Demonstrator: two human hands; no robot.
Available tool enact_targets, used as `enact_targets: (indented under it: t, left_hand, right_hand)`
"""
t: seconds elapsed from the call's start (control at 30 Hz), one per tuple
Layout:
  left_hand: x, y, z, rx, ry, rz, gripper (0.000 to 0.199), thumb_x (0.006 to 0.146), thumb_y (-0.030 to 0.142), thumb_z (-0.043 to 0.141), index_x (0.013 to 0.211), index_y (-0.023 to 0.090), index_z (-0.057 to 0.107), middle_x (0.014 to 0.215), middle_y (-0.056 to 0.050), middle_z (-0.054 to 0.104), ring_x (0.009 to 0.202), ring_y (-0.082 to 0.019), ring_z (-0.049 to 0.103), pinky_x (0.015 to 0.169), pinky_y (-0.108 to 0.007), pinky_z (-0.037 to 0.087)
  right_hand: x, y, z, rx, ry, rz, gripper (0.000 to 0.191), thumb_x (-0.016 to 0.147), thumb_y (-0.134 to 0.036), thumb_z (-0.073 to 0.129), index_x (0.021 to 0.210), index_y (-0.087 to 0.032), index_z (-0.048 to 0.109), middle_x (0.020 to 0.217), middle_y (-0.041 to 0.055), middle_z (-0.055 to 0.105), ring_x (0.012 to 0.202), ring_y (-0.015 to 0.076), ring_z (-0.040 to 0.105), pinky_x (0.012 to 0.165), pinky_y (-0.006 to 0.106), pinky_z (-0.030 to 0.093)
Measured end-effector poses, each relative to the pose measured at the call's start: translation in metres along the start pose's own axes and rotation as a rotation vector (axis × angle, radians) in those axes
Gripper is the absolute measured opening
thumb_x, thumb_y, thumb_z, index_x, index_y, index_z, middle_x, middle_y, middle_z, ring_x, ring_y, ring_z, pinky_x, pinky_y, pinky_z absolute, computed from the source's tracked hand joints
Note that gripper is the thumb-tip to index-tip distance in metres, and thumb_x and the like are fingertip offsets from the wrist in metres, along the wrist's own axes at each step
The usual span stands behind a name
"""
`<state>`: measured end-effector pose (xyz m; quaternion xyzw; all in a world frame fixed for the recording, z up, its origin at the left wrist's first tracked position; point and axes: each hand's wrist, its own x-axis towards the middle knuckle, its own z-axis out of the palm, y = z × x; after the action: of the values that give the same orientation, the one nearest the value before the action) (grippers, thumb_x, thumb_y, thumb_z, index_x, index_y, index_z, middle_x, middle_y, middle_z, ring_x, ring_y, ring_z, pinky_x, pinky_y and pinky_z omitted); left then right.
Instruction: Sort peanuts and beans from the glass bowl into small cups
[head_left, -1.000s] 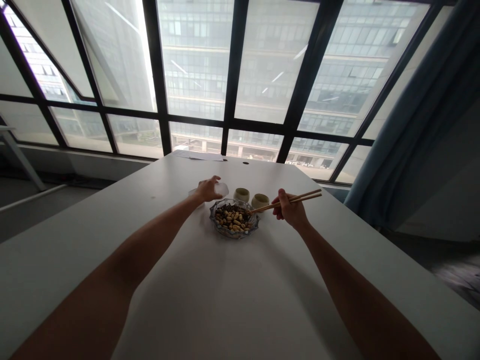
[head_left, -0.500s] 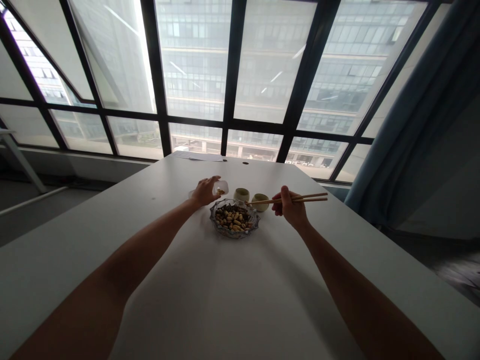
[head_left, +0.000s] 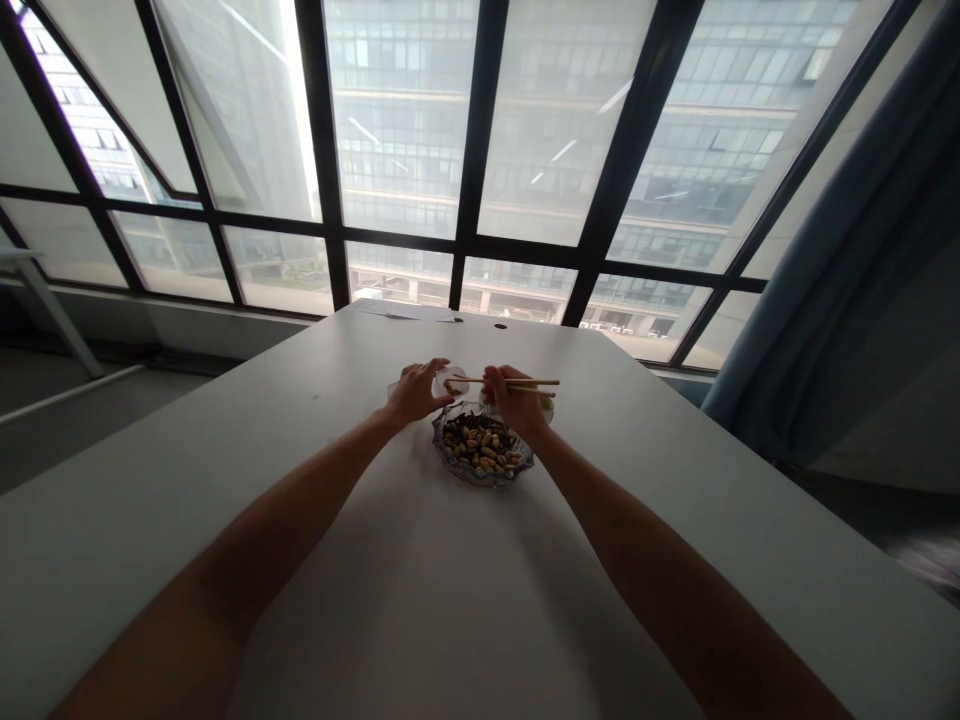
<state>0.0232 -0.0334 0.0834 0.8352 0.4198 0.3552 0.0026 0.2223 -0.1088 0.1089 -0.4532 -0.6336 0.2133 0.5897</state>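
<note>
My left hand (head_left: 417, 390) is closed on a small translucent white cup (head_left: 455, 378), tilted so its mouth faces me, with some brownish bits inside. My right hand (head_left: 514, 398) grips a pair of wooden chopsticks (head_left: 536, 382), whose tips reach into the cup's mouth. Whether the tips pinch anything is too small to tell. Just below both hands stands a scalloped clear glass bowl (head_left: 484, 478) of peanuts in shells (head_left: 491, 445) and darker seeds. Behind my right hand a pale green cup (head_left: 548, 408) is mostly hidden.
The white table (head_left: 360, 600) stretches to the windows. Papers (head_left: 405, 311) lie at its far edge, near a round dark cable hole (head_left: 501, 326). A blue curtain (head_left: 817, 270) hangs on the right.
My right hand has moved left with the chopsticks, from beside the green cups to the white cup, and now covers most of the green cups. My left hand keeps hold of the white cup.
</note>
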Motion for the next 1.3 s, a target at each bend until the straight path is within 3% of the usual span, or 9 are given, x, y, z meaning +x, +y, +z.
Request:
enact_targets:
  t: [0.1,0.23,0.43,0.6,0.73,0.87,0.97,1.07,1.3]
  left_hand:
    - [0.002,-0.002,0.002,0.010,-0.019,-0.018,0.069,0.072,0.038,0.080,0.132,0.021,0.052,0.125,-0.011,0.070,0.116,-0.031,0.066,0.108,-0.046,0.040]
    - [0.006,-0.004,0.003,0.033,-0.082,-0.089,0.069,0.075,0.042,0.078,0.134,0.021,0.051,0.122,-0.011,0.072,0.114,-0.030,0.067,0.109,-0.046,0.038]
    - [0.013,-0.004,0.007,0.121,-0.198,-0.200,0.068,0.079,0.057,0.070,0.133,0.019,0.052,0.119,-0.015,0.073,0.115,-0.035,0.065,0.109,-0.051,0.035]
    - [0.004,-0.008,0.002,0.157,-0.144,-0.152,0.065,0.082,0.060,0.066,0.132,0.020,0.055,0.129,-0.015,0.068,0.122,-0.037,0.060,0.114,-0.055,0.028]
    - [-0.021,-0.018,-0.008,0.163,-0.002,-0.121,0.063,0.084,0.059,0.065,0.133,0.021,0.054,0.138,-0.016,0.060,0.130,-0.037,0.053,0.116,-0.054,0.028]
    - [-0.044,-0.030,-0.008,0.100,0.098,-0.221,0.079,0.081,0.057,0.069,0.143,0.018,0.041,0.148,-0.019,0.050,0.136,-0.037,0.047,0.111,-0.052,0.038]
    - [-0.052,-0.038,0.002,0.005,0.113,-0.340,0.091,0.076,0.054,0.076,0.147,0.017,0.033,0.149,-0.022,0.048,0.136,-0.037,0.048,0.108,-0.049,0.044]
    - [-0.054,-0.042,0.012,-0.064,0.102,-0.393,0.091,0.075,0.050,0.078,0.147,0.021,0.032,0.148,-0.020,0.049,0.135,-0.035,0.051,0.106,-0.048,0.046]
    - [-0.054,-0.046,0.014,-0.104,0.081,-0.466,0.088,0.076,0.047,0.077,0.147,0.024,0.031,0.137,-0.017,0.061,0.122,-0.034,0.062,0.099,-0.048,0.051]
  right_hand:
    - [0.001,-0.002,-0.009,0.052,0.126,0.001,0.056,0.084,-0.075,0.054,0.074,-0.021,0.063,0.057,0.0026,0.063,0.045,0.0137,0.058,0.043,0.026,0.047]
    - [-0.010,-0.009,-0.035,0.037,0.255,0.034,0.063,0.087,-0.078,0.045,0.067,-0.020,0.061,0.048,0.0012,0.059,0.036,0.0110,0.050,0.036,0.024,0.039]
    - [-0.032,-0.001,-0.051,-0.038,0.077,0.146,0.066,0.075,-0.083,0.057,0.067,-0.018,0.062,0.050,0.0023,0.062,0.036,0.0111,0.052,0.034,0.023,0.039]
    - [-0.041,0.000,-0.057,-0.092,-0.069,0.124,0.066,0.075,-0.083,0.058,0.065,-0.018,0.066,0.049,0.0027,0.062,0.037,0.0119,0.052,0.036,0.023,0.040]
    - [-0.039,-0.007,-0.066,-0.111,-0.006,0.102,0.067,0.079,-0.082,0.054,0.063,-0.018,0.064,0.045,0.0019,0.059,0.035,0.0113,0.048,0.035,0.024,0.037]
    - [-0.041,-0.004,-0.062,-0.072,-0.004,0.048,0.062,0.081,-0.079,0.056,0.071,-0.019,0.067,0.053,0.0025,0.063,0.045,0.0140,0.057,0.044,0.026,0.045]
    - [-0.046,0.004,-0.053,-0.136,-0.088,-0.002,0.057,0.085,-0.074,0.056,0.070,-0.020,0.068,0.060,0.0048,0.068,0.055,0.0171,0.063,0.054,0.029,0.050]
    - [-0.050,0.008,-0.048,-0.225,-0.141,-0.026,0.053,0.088,-0.068,0.056,0.065,-0.022,0.067,0.064,0.0054,0.071,0.056,0.0174,0.062,0.054,0.029,0.048]
    - [-0.050,0.005,-0.047,-0.184,-0.054,-0.010,0.052,0.088,-0.071,0.055,0.071,-0.023,0.068,0.059,0.0045,0.070,0.056,0.0203,0.065,0.056,0.031,0.050]
